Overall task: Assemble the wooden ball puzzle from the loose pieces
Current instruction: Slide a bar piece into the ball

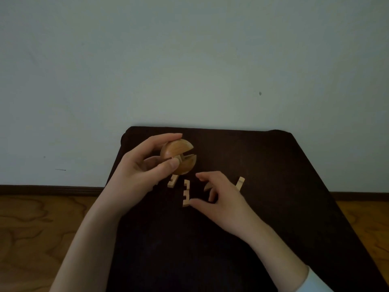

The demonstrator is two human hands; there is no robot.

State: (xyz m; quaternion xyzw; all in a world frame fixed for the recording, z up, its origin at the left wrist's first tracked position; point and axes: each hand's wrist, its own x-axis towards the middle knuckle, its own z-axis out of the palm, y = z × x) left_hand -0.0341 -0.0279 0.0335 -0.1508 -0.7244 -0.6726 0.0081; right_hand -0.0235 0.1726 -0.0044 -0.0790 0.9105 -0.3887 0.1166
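My left hand (145,165) grips a partly built wooden ball (181,154) above the far left of a dark cloth-covered table (273,186); the ball has an open slot facing right. Three loose notched pieces lie on the cloth: a small one (173,182) just under the ball, a long comb-shaped one (186,192) in the middle, and a third (240,183) to the right. My right hand (219,197) hovers low between the long piece and the right one, fingers curled, its thumb touching the long piece's near end. What lies under its fingers is hidden.
The dark table stands against a pale wall (189,60). Wooden floor (42,228) shows on both sides, with a dark skirting board (52,189) along the wall. The near half of the cloth carries only my forearms.
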